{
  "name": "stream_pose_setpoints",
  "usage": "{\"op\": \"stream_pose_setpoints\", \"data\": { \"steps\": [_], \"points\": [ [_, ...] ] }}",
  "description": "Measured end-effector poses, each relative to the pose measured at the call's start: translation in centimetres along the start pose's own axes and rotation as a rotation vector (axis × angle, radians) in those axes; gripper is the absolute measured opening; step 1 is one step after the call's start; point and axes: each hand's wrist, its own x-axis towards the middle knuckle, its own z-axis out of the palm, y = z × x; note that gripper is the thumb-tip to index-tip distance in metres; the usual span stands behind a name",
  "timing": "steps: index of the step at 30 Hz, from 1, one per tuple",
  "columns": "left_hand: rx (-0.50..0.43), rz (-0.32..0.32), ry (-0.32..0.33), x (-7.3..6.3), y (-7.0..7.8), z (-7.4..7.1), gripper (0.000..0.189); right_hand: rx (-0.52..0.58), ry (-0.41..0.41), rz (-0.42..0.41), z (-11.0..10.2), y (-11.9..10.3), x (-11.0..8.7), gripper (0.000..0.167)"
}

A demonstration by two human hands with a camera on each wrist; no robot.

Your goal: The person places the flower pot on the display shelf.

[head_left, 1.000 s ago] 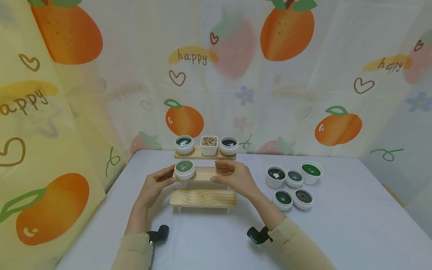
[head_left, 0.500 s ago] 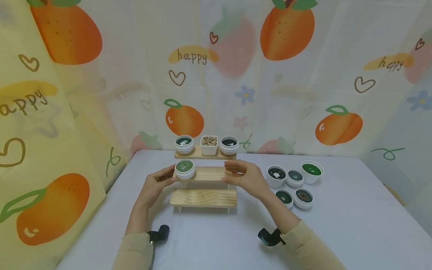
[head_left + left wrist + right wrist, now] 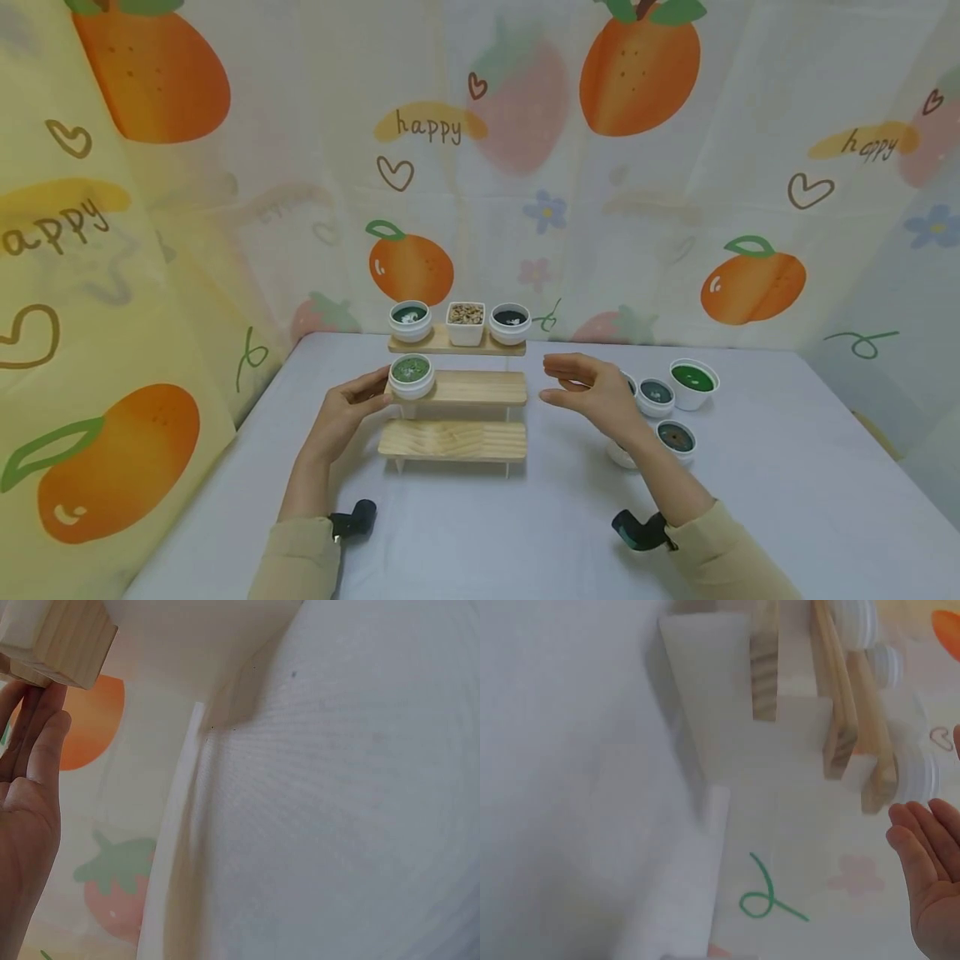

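Right hand [image 3: 595,396] has moved rightward, released; left hand [image 3: 343,417] loosely touches the middle shelf [image 3: 480,387], its long axis sideways.

A pale cream fabric backdrop [image 3: 300,125] printed with rounded orange fruits [image 3: 411,268], faded pink strawberries [image 3: 517,125], brown outlined hearts [image 3: 382,173] and yellow smears lettered "happy" [image 3: 430,129] hangs behind the white tabletop [image 3: 465,542]. Lower on it sit a blue flower [image 3: 536,212], a small pink flower [image 3: 534,273] and thin green curling lines [image 3: 861,348]. On the head view's left, a yellow-tinted patterned fabric panel [image 3: 127,325] slants beside the tabletop.
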Motion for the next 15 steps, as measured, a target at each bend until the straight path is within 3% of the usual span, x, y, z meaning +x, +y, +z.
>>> {"op": "stream_pose_setpoints", "data": {
  "steps": [6, 15],
  "points": [
    [-0.01, -0.011, 0.0, -0.1, 0.0, 0.0, 0.059, -0.041, 0.022, -0.008, -1.8, 1.1, -0.7, 0.056],
    [-0.014, -0.016, 0.0, -0.2, 0.3, 0.2, 0.058, -0.049, 0.056, 0.064, -4.7, 2.7, -1.8, 0.059]
  ]
}}
